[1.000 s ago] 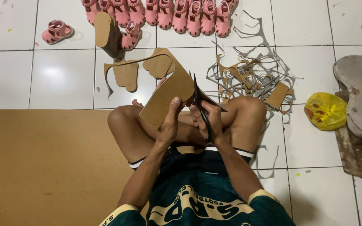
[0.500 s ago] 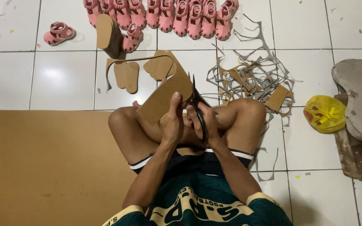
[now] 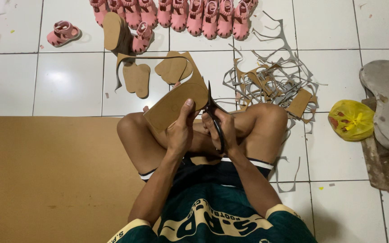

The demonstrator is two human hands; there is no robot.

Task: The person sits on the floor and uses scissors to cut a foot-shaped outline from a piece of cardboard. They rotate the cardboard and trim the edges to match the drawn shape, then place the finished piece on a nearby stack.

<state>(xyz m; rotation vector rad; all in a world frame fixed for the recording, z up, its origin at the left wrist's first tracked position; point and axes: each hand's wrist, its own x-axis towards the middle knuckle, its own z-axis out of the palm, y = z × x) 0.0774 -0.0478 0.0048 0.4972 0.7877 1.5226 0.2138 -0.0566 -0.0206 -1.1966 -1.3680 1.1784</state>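
Left hand [image 3: 181,130] clamped on the cardboard piece [image 3: 174,105] above the knees, right hand [image 3: 221,128] closed on scissors [image 3: 212,112] — cut soles [image 3: 137,78] at 11 o'clock, large sheet [image 3: 46,175] at 9 o'clock uncut.

A single head-worn camera looks steeply down from above the seated person, facing forward over the crossed legs onto the white tiled floor [image 3: 68,81]. It sits close: chest and forearms fill the frame from centre to 6 o'clock. The far row of small pink sandals [image 3: 194,15] is cropped at 12 o'clock, the flat brown cardboard sheet [image 3: 46,180] runs off at 8 o'clock, and the crumpled yellow plastic bag [image 3: 351,119] lies at 3 o'clock.
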